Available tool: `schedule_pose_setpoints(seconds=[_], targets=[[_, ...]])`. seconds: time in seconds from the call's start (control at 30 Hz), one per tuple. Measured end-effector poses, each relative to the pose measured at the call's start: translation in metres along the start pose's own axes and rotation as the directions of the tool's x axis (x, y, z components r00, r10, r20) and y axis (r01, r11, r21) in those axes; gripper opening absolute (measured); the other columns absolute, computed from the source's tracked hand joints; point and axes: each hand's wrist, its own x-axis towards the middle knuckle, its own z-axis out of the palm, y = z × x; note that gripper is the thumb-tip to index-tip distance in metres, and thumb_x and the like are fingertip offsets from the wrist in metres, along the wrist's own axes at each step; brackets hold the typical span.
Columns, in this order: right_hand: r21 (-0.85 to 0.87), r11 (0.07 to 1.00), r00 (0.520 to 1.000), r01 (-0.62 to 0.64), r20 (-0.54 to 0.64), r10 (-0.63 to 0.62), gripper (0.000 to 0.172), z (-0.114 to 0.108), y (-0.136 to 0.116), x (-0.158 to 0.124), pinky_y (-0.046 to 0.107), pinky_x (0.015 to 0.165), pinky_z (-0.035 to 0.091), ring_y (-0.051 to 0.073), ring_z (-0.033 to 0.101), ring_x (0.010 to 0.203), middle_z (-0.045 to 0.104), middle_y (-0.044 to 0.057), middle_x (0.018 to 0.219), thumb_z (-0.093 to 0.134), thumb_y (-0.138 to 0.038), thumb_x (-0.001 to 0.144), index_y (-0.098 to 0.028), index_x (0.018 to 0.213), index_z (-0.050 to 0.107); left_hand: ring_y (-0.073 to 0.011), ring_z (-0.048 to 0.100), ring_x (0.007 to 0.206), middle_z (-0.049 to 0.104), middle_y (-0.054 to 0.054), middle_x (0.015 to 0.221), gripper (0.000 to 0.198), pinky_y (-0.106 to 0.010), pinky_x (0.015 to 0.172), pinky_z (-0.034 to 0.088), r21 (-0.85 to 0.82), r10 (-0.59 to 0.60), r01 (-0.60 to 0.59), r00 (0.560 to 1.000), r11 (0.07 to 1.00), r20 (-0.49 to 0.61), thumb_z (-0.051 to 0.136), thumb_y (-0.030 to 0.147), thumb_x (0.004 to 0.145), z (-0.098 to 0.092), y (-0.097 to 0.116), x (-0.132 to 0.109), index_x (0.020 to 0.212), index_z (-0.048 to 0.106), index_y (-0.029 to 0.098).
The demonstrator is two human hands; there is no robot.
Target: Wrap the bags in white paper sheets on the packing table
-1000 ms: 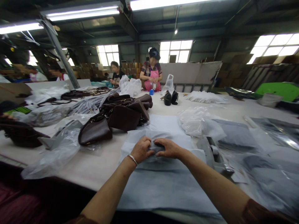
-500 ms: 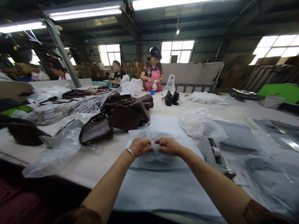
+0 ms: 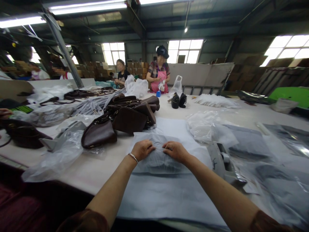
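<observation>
A thin, whitish wrapping sheet [image 3: 160, 165] covers a bulky bundle in front of me; what lies inside is hidden. My left hand [image 3: 143, 150] is at the bundle's left upper side, fingers bent and pinching the gathered sheet. Opposite it, my right hand [image 3: 176, 151] pinches the same sheet, its fingertips a short gap from the left ones. Creases run through the sheet between the two hands. Beneath the bundle lie flat white sheets [image 3: 169, 198], spread toward the table's near edge.
Dark brown leather bags [image 3: 130, 117] are heaped to the left. A grey tape dispenser [image 3: 223, 162] stands close by my right forearm, another dispenser [image 3: 63, 135] at left. Clear plastic bags [image 3: 204, 125] lie at right. A co-worker in a pink apron [image 3: 159, 80] stands across the table [image 3: 166, 111].
My fingertips have closed from a looser curl into pinches on the sheet, drawing creases into it. A person's hand has appeared at the far left by a brown bag.
</observation>
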Motion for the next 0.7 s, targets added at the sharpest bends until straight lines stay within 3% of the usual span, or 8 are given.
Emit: schedule_pose_setpoints(seconds=[0.1,0.23,0.3,0.43,0.6,0.7], targets=[[-0.008,1.000,1.000,-0.010,-0.019,0.010,0.010,0.002,-0.001,-0.001,0.029,0.083,0.051,0.018,0.069,0.087,0.075,0.003,0.095,0.071,-0.017,0.082,-0.020,0.072,0.071,-0.0163,0.058,0.075,0.063,-0.003,0.081,0.028,-0.027,0.067,0.043,0.077,-0.062,0.065,0.997,0.995,-0.047,0.054,0.041,0.098,-0.002,0.003,-0.004,0.081,0.063,0.020],[-0.009,1.000,0.999,-0.014,-0.033,0.014,0.012,0.004,-0.002,-0.002,0.028,0.082,0.051,0.017,0.069,0.085,0.074,0.003,0.094,0.071,-0.016,0.082,-0.020,0.070,0.071,-0.0215,0.058,0.085,0.063,-0.008,0.089,0.023,-0.035,0.077,0.047,0.196,-0.090,0.139,0.967,0.971,-0.238,0.049,0.030,0.099,-0.013,0.029,-0.008,0.089,0.067,0.020],[-0.013,1.000,0.999,-0.005,-0.041,0.004,0.013,0.005,-0.001,-0.003,0.028,0.082,0.051,0.017,0.068,0.085,0.074,0.003,0.093,0.070,-0.016,0.082,-0.020,0.069,0.070,-0.0223,0.058,0.091,0.063,-0.009,0.092,0.025,-0.038,0.084,0.048,0.194,0.007,0.045,0.966,0.980,-0.259,0.044,0.024,0.100,-0.013,0.049,-0.011,0.093,0.068,0.021],[-0.050,0.999,0.999,-0.008,-0.042,0.006,0.013,0.008,0.001,-0.002,0.028,0.082,0.052,0.017,0.068,0.085,0.074,0.003,0.092,0.067,-0.016,0.083,-0.021,0.071,0.071,-0.0215,0.060,0.099,0.066,-0.009,0.100,0.029,-0.040,0.093,0.052,0.018,0.259,-0.258,0.959,0.966,-0.113,0.040,0.023,0.100,0.004,0.074,-0.019,0.102,0.068,0.021],[-0.121,0.991,0.997,0.050,0.058,-0.043,0.009,-0.011,0.002,-0.003,0.030,0.091,0.051,0.019,0.068,0.097,0.073,0.005,0.106,0.068,-0.014,0.080,-0.021,0.085,0.073,-0.0237,0.055,0.120,0.063,-0.011,0.118,0.032,-0.044,0.107,0.048,-0.096,0.278,-0.292,0.951,0.952,-0.131,0.047,0.025,0.099,0.025,0.063,-0.023,0.126,0.061,0.020],[-0.276,0.960,0.990,-0.035,0.120,0.071,0.029,-0.039,0.004,-0.012,0.033,0.091,0.051,0.022,0.068,0.100,0.071,0.007,0.112,0.075,-0.021,0.076,-0.021,0.105,0.073,-0.0247,0.053,0.126,0.061,-0.013,0.127,0.032,-0.045,0.110,0.047,-0.064,0.281,-0.294,0.946,0.953,-0.160,0.051,0.024,0.097,0.029,0.055,-0.023,0.127,0.061,0.019]])
